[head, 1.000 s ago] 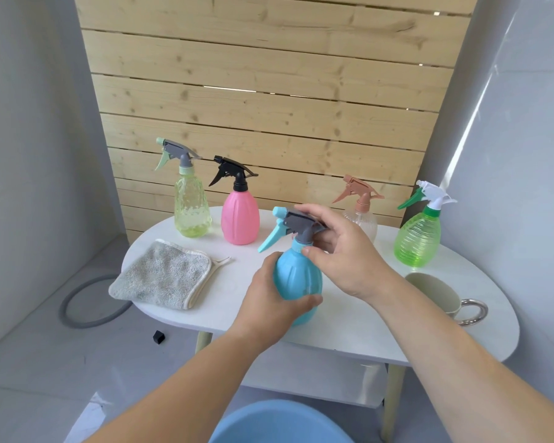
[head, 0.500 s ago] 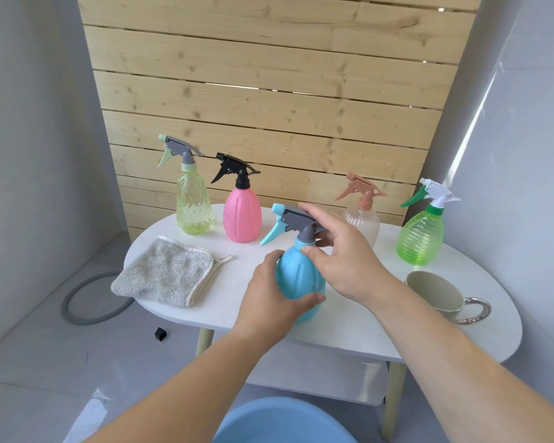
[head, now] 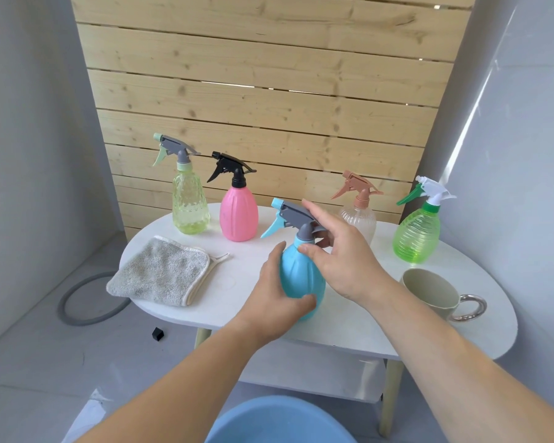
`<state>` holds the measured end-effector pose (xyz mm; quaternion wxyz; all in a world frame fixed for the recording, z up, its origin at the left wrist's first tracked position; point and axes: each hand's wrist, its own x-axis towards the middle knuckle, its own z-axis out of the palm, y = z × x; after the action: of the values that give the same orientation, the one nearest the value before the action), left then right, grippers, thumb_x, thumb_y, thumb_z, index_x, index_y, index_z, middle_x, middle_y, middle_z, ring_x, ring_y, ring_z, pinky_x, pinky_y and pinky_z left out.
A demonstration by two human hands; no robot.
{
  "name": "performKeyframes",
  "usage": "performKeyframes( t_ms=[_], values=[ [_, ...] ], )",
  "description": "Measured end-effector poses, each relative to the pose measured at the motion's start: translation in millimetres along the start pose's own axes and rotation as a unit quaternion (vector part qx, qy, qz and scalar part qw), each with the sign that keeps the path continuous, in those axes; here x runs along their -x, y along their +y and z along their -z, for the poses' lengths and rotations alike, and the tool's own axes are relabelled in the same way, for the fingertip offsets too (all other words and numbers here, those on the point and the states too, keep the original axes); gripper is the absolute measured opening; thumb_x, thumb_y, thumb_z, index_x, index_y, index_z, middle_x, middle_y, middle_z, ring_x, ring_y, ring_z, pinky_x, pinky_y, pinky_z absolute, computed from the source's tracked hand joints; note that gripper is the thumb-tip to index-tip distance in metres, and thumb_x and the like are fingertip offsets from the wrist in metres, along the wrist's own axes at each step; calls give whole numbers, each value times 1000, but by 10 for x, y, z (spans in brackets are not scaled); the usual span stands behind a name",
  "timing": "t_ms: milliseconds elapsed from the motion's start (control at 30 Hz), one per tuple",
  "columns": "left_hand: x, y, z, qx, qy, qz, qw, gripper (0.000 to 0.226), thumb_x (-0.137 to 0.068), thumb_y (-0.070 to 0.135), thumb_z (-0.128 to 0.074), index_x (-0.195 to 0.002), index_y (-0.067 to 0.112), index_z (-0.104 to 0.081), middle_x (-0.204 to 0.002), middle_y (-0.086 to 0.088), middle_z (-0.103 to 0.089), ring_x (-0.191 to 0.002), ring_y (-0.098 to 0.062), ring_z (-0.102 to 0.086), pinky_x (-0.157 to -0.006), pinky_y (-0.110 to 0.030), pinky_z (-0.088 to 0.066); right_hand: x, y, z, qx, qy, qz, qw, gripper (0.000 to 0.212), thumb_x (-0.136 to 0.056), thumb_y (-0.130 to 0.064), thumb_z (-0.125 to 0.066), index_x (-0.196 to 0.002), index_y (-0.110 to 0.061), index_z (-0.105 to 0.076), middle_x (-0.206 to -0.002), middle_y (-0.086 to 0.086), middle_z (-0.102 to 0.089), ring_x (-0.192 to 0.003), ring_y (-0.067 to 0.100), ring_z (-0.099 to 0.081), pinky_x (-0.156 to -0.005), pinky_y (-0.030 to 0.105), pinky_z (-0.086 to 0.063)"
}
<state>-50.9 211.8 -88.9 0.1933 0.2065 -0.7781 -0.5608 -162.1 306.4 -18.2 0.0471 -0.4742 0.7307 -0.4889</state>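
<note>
A blue spray bottle (head: 301, 276) with a grey head and light blue trigger stands upright near the front of the white oval table (head: 349, 327). My left hand (head: 275, 295) grips its round body from the left, thumb across the lower front. My right hand (head: 343, 251) is at the bottle's neck, thumb touching the collar and fingers reaching over and behind the grey spray head. The back of the head is hidden by my fingers.
Behind stand a yellow-green bottle (head: 189, 199), a pink bottle (head: 239, 209), a clear bottle with a brown head (head: 359, 215) and a green bottle (head: 418, 231). A grey cloth (head: 160, 276) lies left, a beige mug (head: 432, 294) right. A blue basin (head: 279, 423) sits below.
My right hand has loosened on the spray head, its fingers now stretched out more over it. The left hand and bottle have stayed in place.
</note>
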Motion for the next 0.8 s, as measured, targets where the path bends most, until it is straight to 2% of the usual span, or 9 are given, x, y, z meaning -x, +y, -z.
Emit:
performKeyframes(
  t_ms=[67,167,267,367,500,600,667,733,800],
  values=[
    [-12,-15,16,-8,8,-5,1000,100,-61,43,-75,-151,35,-31,-142,5,-52,-128,-11,-54,-102,-37,-53,6,7,7,-6,-5,-1,1000,69,-90,-5,-67,-148,-35,-40,-107,-19,-58,-90,7,-59,-93,21,-48],
    [-5,-23,-2,-46,62,1,997,95,-56,55,-88,-137,38,-40,-130,8,-53,-123,-12,-52,-98,-40,-54,7,25,26,2,-5,-2,1000,68,-91,-7,-66,-147,-35,-40,-103,-22,-58,-89,5,-59,-94,20,-47],
    [11,-1,-32,-68,67,-13,995,103,-67,46,-90,-149,36,-29,-136,9,-41,-130,-12,-40,-106,-36,-45,5,33,37,-13,-7,-6,1000,67,-92,-5,-65,-147,-35,-42,-99,-19,-59,-88,7,-60,-91,18,-48],
    [-4,-9,-27,-41,16,-16,999,105,-76,28,-82,-159,34,-18,-147,12,-38,-134,-6,-40,-101,-22,-41,0,52,38,-40,-8,-15,999,67,-91,-3,-65,-146,-34,-42,-96,-18,-58,-85,6,-58,-88,14,-46],
    [-8,10,-72,-82,76,5,994,112,-51,61,-86,-146,35,-32,-130,8,-52,-124,-16,-52,-101,-42,-52,4,84,37,-37,3,-23,999,68,-92,-5,-66,-148,-34,-41,-98,-21,-59,-90,5,-60,-98,20,-46],
    [4,22,-101,-80,62,-8,995,102,-65,50,-85,-150,35,-29,-132,7,-44,-128,-14,-43,-107,-39,-46,9,96,46,-53,9,-25,998,69,-91,-3,-66,-147,-33,-41,-98,-16,-61,-88,4,-59,-98,21,-47],
    [-14,6,-80,-42,26,-19,999,84,-73,32,-79,-143,38,-33,-130,7,-50,-121,-13,-52,-96,-29,-53,4,108,58,-68,10,-27,997,69,-91,-2,-65,-147,-33,-41,-100,-10,-62,-91,9,-61,-98,23,-48],
    [-28,9,-58,-20,10,-17,1000,77,-78,19,-81,-136,39,-35,-121,6,-58,-106,-7,-61,-74,-15,-54,0,126,60,-73,12,-28,997,69,-90,-1,-65,-146,-34,-42,-100,-9,-62,-92,11,-60,-97,24,-48],
    [-48,17,-72,-16,31,-15,999,80,-74,25,-89,-132,38,-35,-119,9,-58,-105,-5,-60,-73,-18,-54,1,137,56,-74,20,-29,997,69,-90,-1,-65,-145,-35,-43,-99,-9,-63,-91,10,-60,-97,23,-48]
  ],
)
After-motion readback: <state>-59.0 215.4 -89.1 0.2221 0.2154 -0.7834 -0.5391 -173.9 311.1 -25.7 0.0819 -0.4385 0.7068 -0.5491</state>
